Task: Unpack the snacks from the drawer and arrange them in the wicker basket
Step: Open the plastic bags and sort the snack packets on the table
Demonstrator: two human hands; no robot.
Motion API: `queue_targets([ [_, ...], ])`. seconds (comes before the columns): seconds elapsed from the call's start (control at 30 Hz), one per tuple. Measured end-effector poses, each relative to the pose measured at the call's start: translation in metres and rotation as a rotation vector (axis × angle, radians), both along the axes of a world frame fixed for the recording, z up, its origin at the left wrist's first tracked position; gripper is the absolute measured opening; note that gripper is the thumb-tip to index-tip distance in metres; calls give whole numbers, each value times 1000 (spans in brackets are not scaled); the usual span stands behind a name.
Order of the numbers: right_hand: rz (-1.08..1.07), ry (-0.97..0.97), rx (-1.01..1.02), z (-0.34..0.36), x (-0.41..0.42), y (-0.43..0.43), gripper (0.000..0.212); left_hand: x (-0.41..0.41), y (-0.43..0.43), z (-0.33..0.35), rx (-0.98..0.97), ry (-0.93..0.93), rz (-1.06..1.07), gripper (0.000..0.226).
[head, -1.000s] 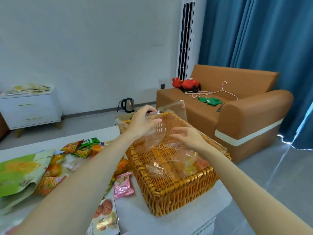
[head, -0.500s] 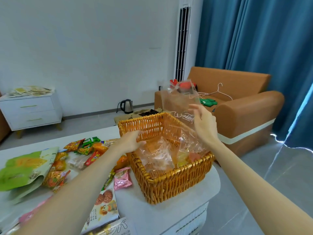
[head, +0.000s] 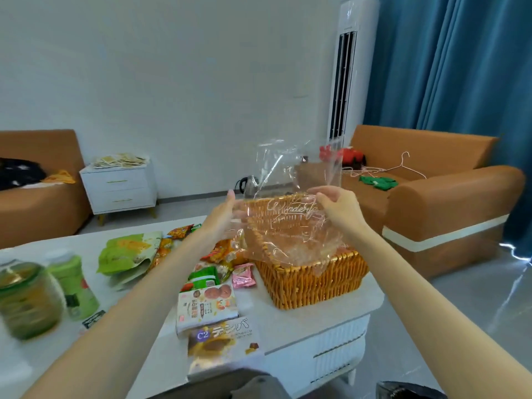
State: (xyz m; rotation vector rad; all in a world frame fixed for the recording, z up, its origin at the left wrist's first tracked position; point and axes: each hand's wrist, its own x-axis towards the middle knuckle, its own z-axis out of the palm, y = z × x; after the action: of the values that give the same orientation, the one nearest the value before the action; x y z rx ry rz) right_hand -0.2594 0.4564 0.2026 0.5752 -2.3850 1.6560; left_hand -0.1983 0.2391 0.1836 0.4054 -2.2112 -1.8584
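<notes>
A clear plastic bag (head: 290,197) with white script lettering hangs upright over the wicker basket (head: 313,280), which stands at the right end of the white table (head: 288,321). My right hand (head: 338,204) grips the bag's right side. My left hand (head: 223,216) is against the bag's left edge with fingers spread; the film hides whether it pinches it. Snack packets lie left of the basket: a pink one (head: 243,275), a green one (head: 204,279), orange ones (head: 221,251), a cookie pack (head: 205,306) and a grey box (head: 223,344).
Two green jars (head: 28,300) stand at the table's left, with a large green pouch (head: 126,251) behind them. A white drawer cabinet (head: 119,187) stands by the wall. An orange sofa (head: 437,203) with a hanger sits close to the right. A kettle (head: 249,182) is on the floor.
The bag has been lifted out of the basket and now hangs above it. My left hand left the basket rim and rose to the bag's left edge. The view swung left.
</notes>
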Motion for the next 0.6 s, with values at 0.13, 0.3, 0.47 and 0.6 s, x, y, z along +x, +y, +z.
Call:
queue_targets([
  [0.13, 190, -72, 98, -13, 46, -18, 24, 52, -18, -5, 39, -2, 7, 95],
  [0.3, 482, -213, 187, -43, 84, -40, 21, 105, -35, -27, 22, 109, 90, 15],
  [0.47, 462, -149, -57, -60, 100, -56, 61, 156, -57, -41, -275, 138, 126, 12],
  [0.6, 500, 114, 153, -65, 109, -76, 44, 189, -64, -45, -348, 75, 38, 18],
])
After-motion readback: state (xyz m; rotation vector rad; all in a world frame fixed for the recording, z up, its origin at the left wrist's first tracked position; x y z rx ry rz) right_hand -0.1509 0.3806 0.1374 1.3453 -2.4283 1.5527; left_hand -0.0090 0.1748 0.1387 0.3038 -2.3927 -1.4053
